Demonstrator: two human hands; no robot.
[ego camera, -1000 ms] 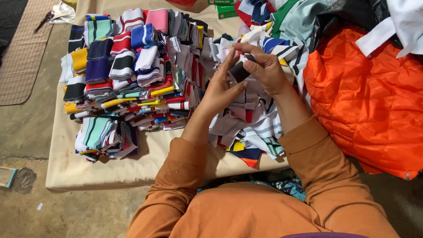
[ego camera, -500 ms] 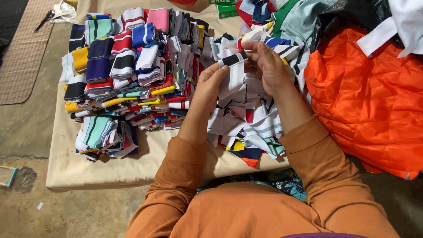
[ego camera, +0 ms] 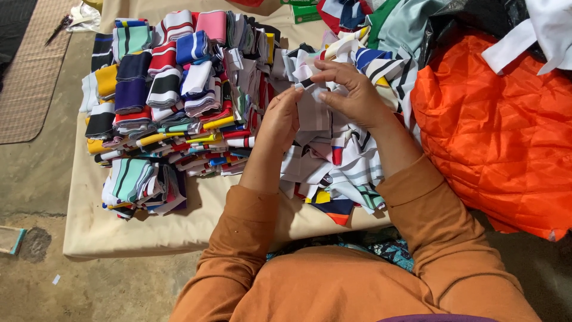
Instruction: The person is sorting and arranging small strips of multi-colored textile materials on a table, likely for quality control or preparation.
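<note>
A: At three o'clock from my hands lies the biggest thing in view, a crumpled orange quilted fabric sheet (ego camera: 500, 137). Under everything is a beige cloth-covered low table (ego camera: 149, 232) on a bare concrete floor (ego camera: 36, 179).

B: And the stacks?

A: At nine to eleven o'clock, folded striped knit collar pieces in many colours (ego camera: 161, 89) are piled in rows. Straight under my hands at six o'clock is a loose heap of white striped knit strips (ego camera: 339, 167).

B: What are your hands doing?

A: My right hand (ego camera: 351, 92) pinches the top end of a white knit strip with dark edging (ego camera: 313, 110), and my left hand (ego camera: 280, 116) is closed on its lower edge. The strip hangs between them, just above the loose heap.

B: What could go wrong?

A: I judge that the heap sits near the table's front edge, so a tug could drag pieces off onto the floor. The tall rows beside my left wrist lean a bit, and a brush of the sleeve might topple them.
</note>
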